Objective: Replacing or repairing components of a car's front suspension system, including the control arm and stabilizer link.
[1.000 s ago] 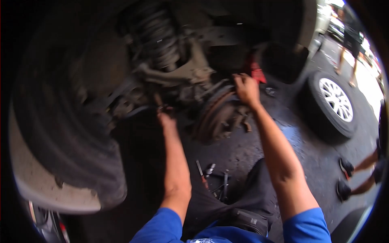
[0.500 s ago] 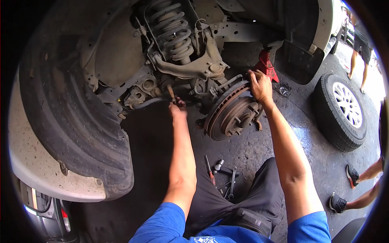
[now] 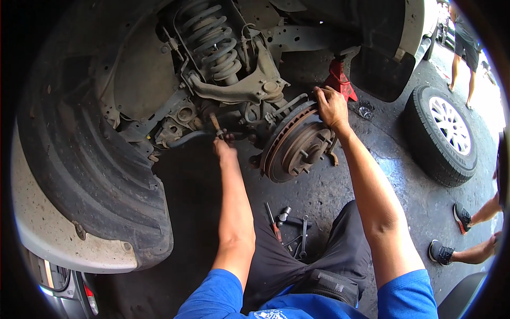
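Observation:
My left hand (image 3: 225,147) is closed on the lower end of a short rusty-brown tie rod (image 3: 215,122) under the suspension arm; motion smears the fingers a little. The tie rod's upper end meets a dark part below the coil spring (image 3: 215,45). My right hand (image 3: 333,108) rests on the top edge of the brake disc (image 3: 281,159), its fingers curled over the rim and partly hidden behind it. The disc is rusty, with wheel studs sticking out of its hub.
A red jack stand (image 3: 340,80) stands behind the disc. On the floor between my legs lie a screwdriver (image 3: 275,226), a hammer (image 3: 285,214) and a wrench (image 3: 304,236). At right are a wheel (image 3: 443,135) and other people's legs. A fender liner (image 3: 101,186) curves along the left.
The whole view has shifted, so the car parts sit slightly further left and up. My left hand stays on the tie rod and my right hand on the disc.

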A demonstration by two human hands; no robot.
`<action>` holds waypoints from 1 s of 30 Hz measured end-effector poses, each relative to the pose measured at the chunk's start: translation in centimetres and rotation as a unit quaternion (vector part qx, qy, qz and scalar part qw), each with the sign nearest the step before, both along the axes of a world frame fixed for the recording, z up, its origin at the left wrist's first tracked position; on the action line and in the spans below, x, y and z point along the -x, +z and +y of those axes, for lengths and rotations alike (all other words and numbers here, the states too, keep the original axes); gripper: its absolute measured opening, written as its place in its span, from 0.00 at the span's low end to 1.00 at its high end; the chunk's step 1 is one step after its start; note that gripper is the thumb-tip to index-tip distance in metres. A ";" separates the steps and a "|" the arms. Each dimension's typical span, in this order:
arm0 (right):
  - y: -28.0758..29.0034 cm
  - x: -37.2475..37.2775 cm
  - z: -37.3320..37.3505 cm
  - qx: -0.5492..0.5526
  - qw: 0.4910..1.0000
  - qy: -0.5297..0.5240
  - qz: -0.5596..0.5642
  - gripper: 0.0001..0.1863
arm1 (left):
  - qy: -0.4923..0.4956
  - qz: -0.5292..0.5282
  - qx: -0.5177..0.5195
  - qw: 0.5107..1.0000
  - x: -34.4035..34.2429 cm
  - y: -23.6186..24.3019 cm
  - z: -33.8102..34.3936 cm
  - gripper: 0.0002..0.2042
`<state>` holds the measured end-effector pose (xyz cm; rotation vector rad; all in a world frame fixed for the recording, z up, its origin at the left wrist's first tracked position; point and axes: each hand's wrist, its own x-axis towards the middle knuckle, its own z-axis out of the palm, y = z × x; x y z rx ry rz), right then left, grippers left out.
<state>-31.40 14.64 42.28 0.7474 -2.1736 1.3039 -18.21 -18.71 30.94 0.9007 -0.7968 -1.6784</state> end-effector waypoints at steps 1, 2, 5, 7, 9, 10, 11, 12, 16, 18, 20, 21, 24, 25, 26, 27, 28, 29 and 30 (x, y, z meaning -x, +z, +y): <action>0.5 -0.7 -0.6 0.020 1.000 0.011 0.006 0.22 | -0.088 0.146 -0.110 0.979 -1.5 -0.3 -2.1 0.22; 0.6 -1.0 -0.7 0.024 1.000 0.013 0.005 0.22 | -0.179 0.288 -0.219 0.915 -1.9 -0.4 -2.9 0.21; -2.2 2.5 4.4 0.013 0.999 -0.049 -0.012 0.23 | -0.005 -0.017 -0.002 1.000 4.4 0.5 8.1 0.24; -2.9 2.9 3.0 0.006 0.999 -0.039 0.032 0.23 | -0.022 -0.133 0.068 0.989 3.6 0.0 6.0 0.18; -0.1 -0.3 -0.1 0.023 0.999 -0.005 -0.025 0.22 | -0.137 -0.041 0.059 0.988 -0.4 -0.6 -1.2 0.12; 1.0 -0.9 -0.7 0.041 0.999 0.021 -0.028 0.22 | -0.169 0.105 0.017 0.980 -1.3 -0.6 -3.8 0.14; 1.3 -1.3 -0.9 0.045 0.999 0.019 0.013 0.21 | -0.198 0.242 -0.035 0.949 -1.5 -0.7 -5.0 0.15; -2.4 1.5 3.1 -0.013 0.999 -0.036 0.006 0.21 | -0.131 0.139 -0.139 0.972 3.6 -1.7 4.9 0.19; 1.6 -0.7 0.0 -0.003 1.000 0.022 0.019 0.20 | -0.113 0.142 0.023 0.983 0.3 -0.5 -5.5 0.19; 0.5 0.1 1.1 -0.020 1.000 0.003 0.008 0.20 | -0.183 0.228 -0.071 0.954 1.3 -2.0 -4.2 0.18; -2.9 2.2 4.9 -0.045 0.998 -0.044 0.020 0.20 | -0.131 0.112 -0.133 0.976 5.6 -1.5 6.8 0.22; -2.4 1.9 4.1 -0.032 0.998 -0.050 0.037 0.20 | -0.112 0.043 -0.078 0.990 5.3 -1.3 4.8 0.22; 2.0 -1.5 -1.0 0.024 0.999 0.027 0.032 0.21 | -0.121 0.122 -0.036 0.984 -1.4 -0.4 -9.3 0.21; 3.2 -2.4 -2.0 0.026 0.998 0.047 0.022 0.21 | -0.189 0.259 -0.077 0.944 -3.1 0.7 -11.9 0.20; 1.1 -0.5 0.3 -0.017 1.000 0.019 0.000 0.22 | -0.217 0.256 -0.116 0.935 1.8 -1.3 -5.5 0.20; -1.1 1.1 3.0 -0.044 0.999 -0.018 -0.011 0.22 | -0.146 0.106 -0.072 0.981 4.0 -2.7 1.3 0.18; -2.4 1.8 4.7 -0.056 0.998 -0.037 -0.017 0.22 | -0.064 -0.046 -0.003 0.997 4.9 -0.1 7.3 0.17; -1.8 1.3 3.8 -0.046 0.999 -0.025 -0.012 0.22 | -0.055 -0.044 0.004 0.998 3.9 0.8 6.6 0.17; -1.4 0.9 3.3 -0.041 0.999 -0.019 -0.011 0.22 | -0.061 -0.011 -0.006 0.998 3.1 1.4 6.1 0.16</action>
